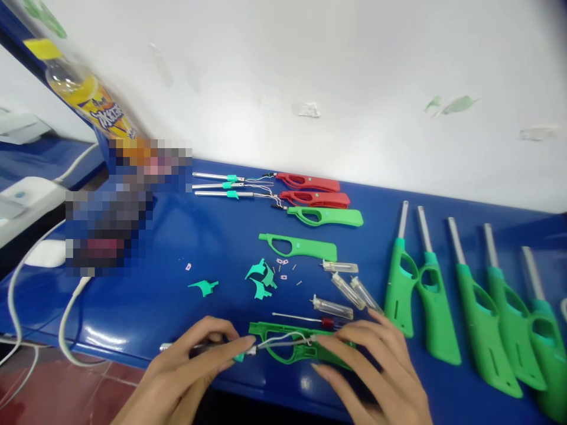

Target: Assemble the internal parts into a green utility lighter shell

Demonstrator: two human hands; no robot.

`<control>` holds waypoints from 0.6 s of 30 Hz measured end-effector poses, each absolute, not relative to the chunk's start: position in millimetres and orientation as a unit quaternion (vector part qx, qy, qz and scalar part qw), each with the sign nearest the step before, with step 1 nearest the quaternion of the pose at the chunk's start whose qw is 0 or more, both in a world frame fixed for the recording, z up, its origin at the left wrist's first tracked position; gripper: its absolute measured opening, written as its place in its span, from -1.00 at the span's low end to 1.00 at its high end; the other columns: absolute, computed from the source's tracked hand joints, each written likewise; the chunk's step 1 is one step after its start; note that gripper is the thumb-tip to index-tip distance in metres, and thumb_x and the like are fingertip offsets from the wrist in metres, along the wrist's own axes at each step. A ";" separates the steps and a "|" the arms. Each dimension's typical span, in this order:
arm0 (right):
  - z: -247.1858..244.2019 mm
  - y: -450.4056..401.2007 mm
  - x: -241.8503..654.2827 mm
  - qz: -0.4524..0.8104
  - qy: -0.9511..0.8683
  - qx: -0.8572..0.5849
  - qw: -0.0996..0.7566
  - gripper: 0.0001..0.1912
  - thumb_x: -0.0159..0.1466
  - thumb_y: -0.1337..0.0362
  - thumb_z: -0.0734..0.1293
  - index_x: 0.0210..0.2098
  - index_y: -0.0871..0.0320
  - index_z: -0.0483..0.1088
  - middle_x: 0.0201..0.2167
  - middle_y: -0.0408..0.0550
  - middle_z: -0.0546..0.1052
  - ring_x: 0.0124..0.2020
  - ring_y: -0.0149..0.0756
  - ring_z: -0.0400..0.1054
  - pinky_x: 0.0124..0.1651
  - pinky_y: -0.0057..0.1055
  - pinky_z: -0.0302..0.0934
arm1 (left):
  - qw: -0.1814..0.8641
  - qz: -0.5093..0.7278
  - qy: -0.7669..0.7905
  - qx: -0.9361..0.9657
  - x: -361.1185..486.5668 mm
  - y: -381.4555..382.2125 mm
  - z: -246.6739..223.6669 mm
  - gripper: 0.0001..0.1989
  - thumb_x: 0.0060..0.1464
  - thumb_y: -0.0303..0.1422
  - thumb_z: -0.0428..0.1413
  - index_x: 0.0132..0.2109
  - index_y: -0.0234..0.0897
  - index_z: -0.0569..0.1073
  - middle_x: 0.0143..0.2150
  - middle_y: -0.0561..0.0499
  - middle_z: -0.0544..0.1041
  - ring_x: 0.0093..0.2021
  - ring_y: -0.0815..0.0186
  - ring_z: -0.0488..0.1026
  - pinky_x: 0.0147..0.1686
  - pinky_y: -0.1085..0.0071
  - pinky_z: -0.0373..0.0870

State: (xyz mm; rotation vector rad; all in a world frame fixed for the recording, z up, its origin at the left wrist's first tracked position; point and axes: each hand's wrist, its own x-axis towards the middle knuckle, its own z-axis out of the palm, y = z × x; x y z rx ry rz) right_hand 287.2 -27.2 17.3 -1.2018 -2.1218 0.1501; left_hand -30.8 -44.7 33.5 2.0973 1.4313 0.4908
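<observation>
My left hand is closed round a metal lighter tube with a teal trigger piece at its inner end. A white wire and a thin stem run from the tube to the fingertips of my right hand, which are bent about their end. Beneath lies a hollow green lighter shell half, its right part covered by my right hand. Just behind it is a screwdriver with a dark red handle. Clear fuel cartridges lie beyond my right fingers.
Several assembled green lighters lie at the right. Farther back are red shells and green shells, some wired to metal tubes. Teal triggers and tiny metal bits lie mid-table. A drink bottle and white cable are left.
</observation>
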 end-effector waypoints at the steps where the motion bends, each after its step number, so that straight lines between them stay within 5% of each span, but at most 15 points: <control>1: 17.0 -27.7 286.7 0.062 -0.817 -0.462 0.340 -0.87 0.41 0.27 0.42 -0.05 0.05 0.58 -0.27 -0.13 0.60 -0.19 -0.24 0.50 0.31 -0.14 0.15 | 0.279 0.185 0.527 0.781 -29.3 -43.2 34.8 -0.54 0.42 -0.42 -0.05 0.29 0.10 0.50 0.17 -0.02 0.57 0.03 0.25 0.64 -0.04 0.43 0.63; 18: 10.1 -27.7 287.4 0.057 -0.851 -0.429 0.298 -0.87 0.41 0.36 0.41 -0.13 0.01 0.60 -0.18 -0.12 0.62 -0.09 -0.24 0.51 0.28 -0.14 0.21 | 0.248 0.270 0.540 0.758 -13.7 -31.0 30.7 -0.67 0.45 -0.38 0.01 0.08 0.07 0.64 0.00 0.03 0.57 -0.13 0.38 0.61 -0.16 0.58 0.58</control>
